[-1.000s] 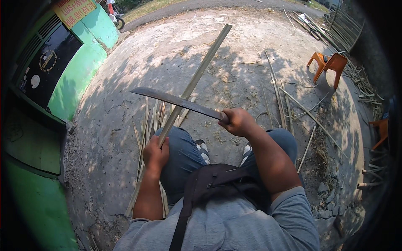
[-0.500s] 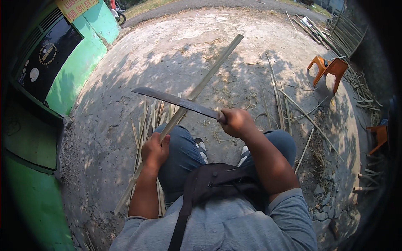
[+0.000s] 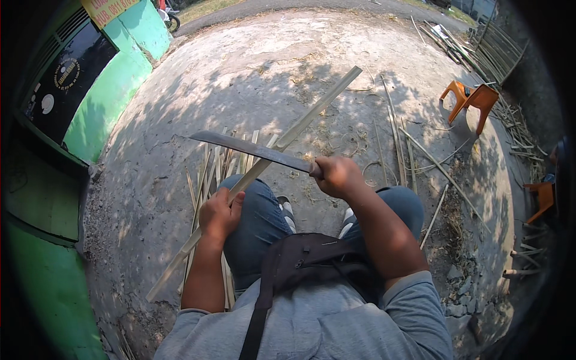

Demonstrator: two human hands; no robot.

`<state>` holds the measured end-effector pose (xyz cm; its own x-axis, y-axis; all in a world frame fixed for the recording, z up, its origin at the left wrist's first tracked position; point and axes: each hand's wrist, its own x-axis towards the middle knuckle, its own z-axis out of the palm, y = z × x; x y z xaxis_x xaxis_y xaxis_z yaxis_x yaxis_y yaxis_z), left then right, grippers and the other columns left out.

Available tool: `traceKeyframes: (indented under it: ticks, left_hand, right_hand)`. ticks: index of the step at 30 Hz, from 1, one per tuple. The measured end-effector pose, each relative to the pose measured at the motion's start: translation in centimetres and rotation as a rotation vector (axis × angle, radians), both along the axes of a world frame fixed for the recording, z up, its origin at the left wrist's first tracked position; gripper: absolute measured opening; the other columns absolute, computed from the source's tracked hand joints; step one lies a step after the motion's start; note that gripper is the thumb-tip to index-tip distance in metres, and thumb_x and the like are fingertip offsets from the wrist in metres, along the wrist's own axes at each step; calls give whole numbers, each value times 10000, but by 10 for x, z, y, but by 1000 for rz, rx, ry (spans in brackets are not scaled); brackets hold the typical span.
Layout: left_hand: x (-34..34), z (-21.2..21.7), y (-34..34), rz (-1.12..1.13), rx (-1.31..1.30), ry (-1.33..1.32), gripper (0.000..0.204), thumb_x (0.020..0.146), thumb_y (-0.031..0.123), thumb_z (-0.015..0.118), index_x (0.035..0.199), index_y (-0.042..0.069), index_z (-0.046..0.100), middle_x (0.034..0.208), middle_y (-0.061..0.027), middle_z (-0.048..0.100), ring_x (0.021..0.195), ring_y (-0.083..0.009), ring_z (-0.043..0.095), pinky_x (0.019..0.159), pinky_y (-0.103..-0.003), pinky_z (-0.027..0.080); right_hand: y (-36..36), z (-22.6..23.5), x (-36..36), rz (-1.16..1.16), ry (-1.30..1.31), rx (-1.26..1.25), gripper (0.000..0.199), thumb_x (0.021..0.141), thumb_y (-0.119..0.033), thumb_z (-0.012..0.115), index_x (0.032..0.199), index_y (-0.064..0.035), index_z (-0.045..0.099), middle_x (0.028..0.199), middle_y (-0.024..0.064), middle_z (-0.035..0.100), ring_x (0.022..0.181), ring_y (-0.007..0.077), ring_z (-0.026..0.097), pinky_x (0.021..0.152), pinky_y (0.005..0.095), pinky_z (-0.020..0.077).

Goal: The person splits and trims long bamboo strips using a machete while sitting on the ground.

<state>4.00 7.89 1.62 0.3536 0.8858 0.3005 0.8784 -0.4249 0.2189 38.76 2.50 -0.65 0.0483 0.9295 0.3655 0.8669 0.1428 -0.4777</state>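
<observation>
My left hand is closed around a long pale bamboo strip, which slants from the lower left up to the far right. In my right hand is the handle of a machete, its long dark blade reaching leftward. The blade crosses the strip a little beyond my left hand and appears to rest against it. Beside my left knee lies a bundle of split bamboo strips, partly hidden by my arm and leg.
An orange plastic chair stands at the far right, and another orange chair shows nearer the right rim. Loose bamboo strips lie on the ground to the right. A green wall runs along the left. Bamboo poles are piled at the far right.
The bamboo strip has tilted: its far end has moved right and nearer, its near end left. Both hands and the machete stay almost in place.
</observation>
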Motion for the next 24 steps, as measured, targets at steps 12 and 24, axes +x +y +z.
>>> traceKeyframes:
  ticks: [12,24]
  left_hand:
    - [1,3,1,11,-31,-15,561,1037,624,576,905,81,629,788,-222,704,777,-486,711,670,-600,537]
    - [-6,-2,1,-77,47,-121,519,1039,562,614,856,77,612,733,-220,681,720,-487,694,629,-581,529]
  right_hand:
    - [10,9,42,-242,234,-137,182,941,-289,720,941,-114,770,897,212,742,888,450,718,768,555,567]
    - [8,18,10,-63,-7,-159,128,913,-266,722,919,-143,755,884,176,744,881,420,729,773,538,572]
